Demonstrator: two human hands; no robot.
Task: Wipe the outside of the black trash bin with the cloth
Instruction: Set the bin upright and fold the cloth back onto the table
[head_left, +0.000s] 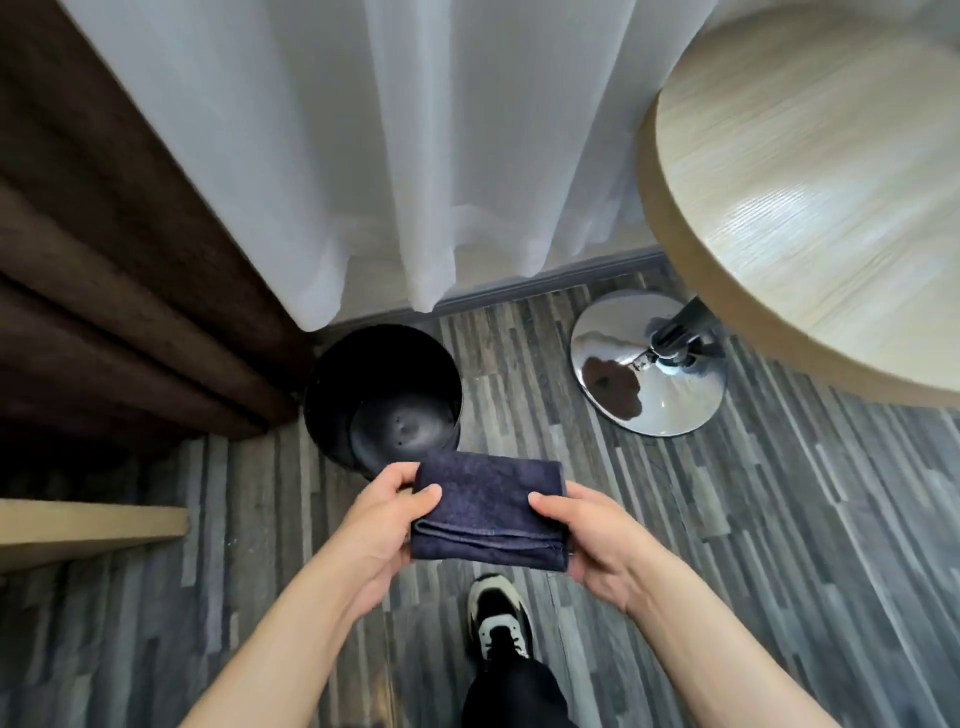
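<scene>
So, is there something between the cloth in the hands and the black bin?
Nothing visible. The cloth, held by the left hand and right hand, is just in front of the black bin; no object lies between them.

Your folded dark navy cloth (488, 512) is covering the near rim of the round black trash bin (382, 395), and your fingers (550, 503) are disappearing behind it. The sheer white curtain (415, 156) is hiding the bin's far edge. The round pale wood table (810, 197) is running off the right edge, its surface blurring.
</scene>
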